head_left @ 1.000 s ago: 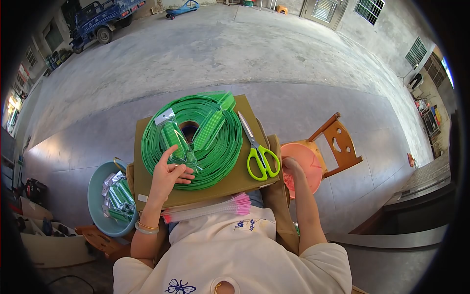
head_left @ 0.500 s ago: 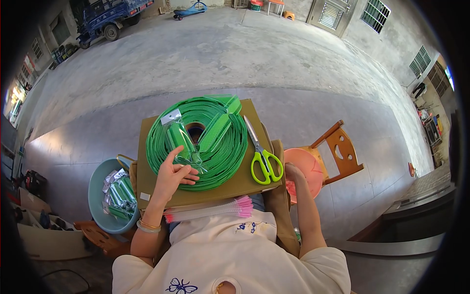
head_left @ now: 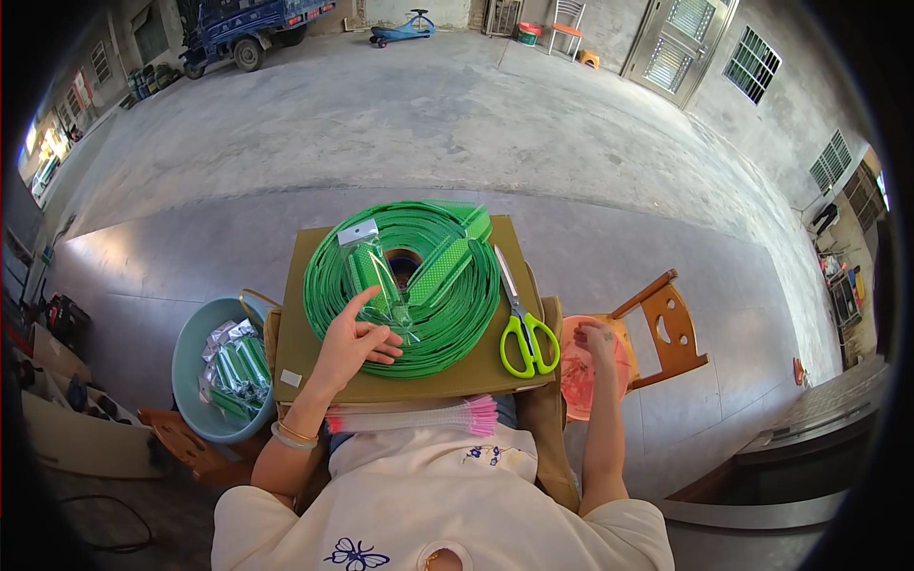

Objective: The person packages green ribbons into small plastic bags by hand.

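My left hand point(head_left: 360, 341) has its fingers apart, the index fingertip by the clear plastic packet point(head_left: 373, 276) with a green strip inside. That packet lies on a large coil of green mesh ribbon point(head_left: 446, 328), which rests on a brown board point(head_left: 303, 276). Scissors with lime-green handles point(head_left: 529, 344) lie to the right of the coil. Over the pink basin point(head_left: 577, 400), my right hand point(head_left: 596, 340) has its fingers curled together; what they hold, if anything, is too small to make out. Small pink pieces lie in the basin.
Thin clear strips with pink ends point(head_left: 419, 416) lie across my lap. At the left, a light-blue basin point(head_left: 190, 362) holds several green packets. A wooden chair point(head_left: 671, 328) carries the pink basin. A blue three-wheeled truck point(head_left: 252, 24) stands far back.
My right hand has risen from inside the pink basin to above it, with its fingers curled. The left hand stays by the packet. The whole view has shifted slightly.
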Available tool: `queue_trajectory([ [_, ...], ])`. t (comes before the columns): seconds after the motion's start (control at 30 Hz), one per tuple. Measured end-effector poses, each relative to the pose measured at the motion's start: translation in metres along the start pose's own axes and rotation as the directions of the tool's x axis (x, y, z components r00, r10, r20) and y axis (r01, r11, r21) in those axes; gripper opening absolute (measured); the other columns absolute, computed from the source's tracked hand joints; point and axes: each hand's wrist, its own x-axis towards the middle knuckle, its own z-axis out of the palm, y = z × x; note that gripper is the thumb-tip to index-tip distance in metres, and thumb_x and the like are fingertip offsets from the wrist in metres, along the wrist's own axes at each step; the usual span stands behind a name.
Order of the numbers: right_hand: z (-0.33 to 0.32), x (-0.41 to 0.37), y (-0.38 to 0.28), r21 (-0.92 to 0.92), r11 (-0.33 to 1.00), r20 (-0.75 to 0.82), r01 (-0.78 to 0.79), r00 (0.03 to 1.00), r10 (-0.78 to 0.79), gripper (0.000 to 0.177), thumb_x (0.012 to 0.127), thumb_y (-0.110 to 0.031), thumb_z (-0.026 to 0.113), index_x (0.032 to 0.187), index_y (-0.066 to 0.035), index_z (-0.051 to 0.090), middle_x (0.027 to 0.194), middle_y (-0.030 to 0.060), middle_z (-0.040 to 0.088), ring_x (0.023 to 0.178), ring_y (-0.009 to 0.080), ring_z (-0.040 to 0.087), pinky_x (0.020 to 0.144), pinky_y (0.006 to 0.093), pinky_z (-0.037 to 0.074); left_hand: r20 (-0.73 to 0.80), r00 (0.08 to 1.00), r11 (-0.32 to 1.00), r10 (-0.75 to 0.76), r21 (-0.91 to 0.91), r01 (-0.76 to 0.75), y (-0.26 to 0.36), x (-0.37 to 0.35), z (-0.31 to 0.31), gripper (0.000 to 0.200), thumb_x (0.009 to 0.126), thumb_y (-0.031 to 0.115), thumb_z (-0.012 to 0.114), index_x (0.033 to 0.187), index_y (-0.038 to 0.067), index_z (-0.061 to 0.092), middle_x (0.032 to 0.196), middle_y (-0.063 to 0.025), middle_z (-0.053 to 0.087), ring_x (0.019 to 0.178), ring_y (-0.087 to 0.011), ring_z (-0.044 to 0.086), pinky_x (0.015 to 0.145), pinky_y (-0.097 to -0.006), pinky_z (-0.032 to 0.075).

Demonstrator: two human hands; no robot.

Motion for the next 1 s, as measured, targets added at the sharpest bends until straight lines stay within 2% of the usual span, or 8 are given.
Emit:
queue_trajectory([
  [0.07, -0.007, -0.003, -0.029, 0.316, 0.948, 0.093, 0.022, 0.994, -0.054, 0.026, 0.083, -0.005, 0.050, 0.104, 0.010, 0.052, 0.092, 0.0167, 0.061, 0.081, 0.0254, 0.062, 0.076, 0.0347, 0.053, -0.001, 1.000, 1.000, 0.003, 0.002, -0.003, 0.002, 0.000, 0.001, 0.058, 0.087, 0.001, 0.049, 0.137, 0.006, 0.022, 0.083, -0.0172, 0.063, 0.070, -0.0224, 0.065, 0.059, -0.0289, 0.054],
  [0.27, -0.013, -0.045, -0.112, 0.472, 0.870, 0.162, 0.143, 0.956, -0.246, 0.021, 0.087, -0.001, 0.050, 0.105, 0.009, 0.050, 0.096, 0.0167, 0.059, 0.085, 0.0224, 0.062, 0.075, 0.0294, 0.054, -0.002, 1.000, 1.000, 0.002, 0.024, -0.002, 0.002, 0.000, 0.002, 0.057, 0.086, 0.001, 0.049, 0.137, 0.004, 0.022, 0.084, -0.0173, 0.063, 0.070, -0.0224, 0.065, 0.059, -0.0289, 0.054],
  [0.43, -0.052, -0.009, -0.061, 0.704, 0.707, 0.408, -0.067, 0.853, -0.325, 0.014, 0.087, 0.000, 0.050, 0.100, 0.002, 0.054, 0.092, 0.0107, 0.060, 0.083, 0.0173, 0.061, 0.072, 0.0283, 0.054, 0.004, 1.000, 1.000, -0.005, -0.014, 0.005, 0.000, -0.001, 0.000, 0.057, 0.086, 0.002, 0.050, 0.136, 0.005, 0.023, 0.084, -0.0169, 0.063, 0.071, -0.0223, 0.065, 0.060, -0.0289, 0.054],
  [0.57, -0.056, 0.036, 0.048, -0.108, 0.992, 0.408, 0.061, 0.913, -0.011, 0.032, 0.074, -0.002, 0.062, 0.106, -0.005, 0.057, 0.096, 0.0122, 0.063, 0.083, 0.0196, 0.062, 0.071, 0.0335, 0.053, 0.028, 1.000, 1.000, -0.011, 0.006, 0.011, 0.002, 0.000, 0.001, 0.057, 0.087, 0.002, 0.050, 0.136, 0.003, 0.022, 0.084, -0.0167, 0.063, 0.070, -0.0212, 0.064, 0.060, -0.0281, 0.054],
  [0.67, -0.040, 0.010, 0.062, -0.850, 0.526, 0.131, 0.039, 0.982, 0.139, 0.045, 0.064, 0.000, 0.066, 0.108, -0.007, 0.059, 0.093, 0.0135, 0.065, 0.078, 0.0227, 0.064, 0.066, 0.0369, 0.053, 0.030, 1.000, 1.000, 0.011, -0.012, -0.010, 0.002, 0.002, 0.000, 0.057, 0.087, 0.002, 0.050, 0.136, 0.003, 0.022, 0.084, -0.0162, 0.063, 0.070, -0.0205, 0.064, 0.060, -0.0281, 0.054],
  [0.77, -0.037, -0.010, -0.018, -0.894, 0.447, 0.059, 0.028, 0.997, 0.056, 0.031, 0.064, 0.003, 0.065, 0.094, -0.001, 0.063, 0.077, 0.0134, 0.065, 0.065, 0.0217, 0.064, 0.057, 0.0349, 0.053, 0.039, 0.999, 1.000, 0.005, -0.009, -0.004, 0.000, 0.002, 0.000, 0.058, 0.087, 0.003, 0.050, 0.137, 0.003, 0.021, 0.083, -0.0157, 0.064, 0.070, -0.0201, 0.064, 0.060, -0.0281, 0.054],
  [0.83, -0.048, -0.005, -0.042, -0.294, 0.947, 0.181, 0.129, 0.980, -0.077, 0.016, 0.067, 0.000, 0.065, 0.082, 0.005, 0.062, 0.066, 0.0110, 0.062, 0.058, 0.0171, 0.062, 0.051, 0.0289, 0.051, 0.036, 0.999, 1.000, -0.006, -0.003, 0.006, 0.001, -0.001, 0.001, 0.058, 0.087, 0.002, 0.050, 0.137, 0.003, 0.021, 0.083, -0.0158, 0.064, 0.070, -0.0203, 0.064, 0.060, -0.0281, 0.054],
  [1.0, 0.013, -0.101, -0.178, -0.080, 0.888, 0.018, 0.453, 0.891, -0.453, 0.010, 0.077, -0.004, 0.063, 0.081, 0.004, 0.060, 0.066, 0.0062, 0.058, 0.053, 0.0090, 0.055, 0.047, 0.0210, 0.046, 0.064, 0.998, 0.999, 0.013, -0.050, -0.010, 0.008, -0.007, 0.005, 0.058, 0.087, 0.003, 0.050, 0.137, 0.006, 0.021, 0.083, -0.0162, 0.063, 0.071, -0.0214, 0.064, 0.062, -0.0299, 0.054],
])
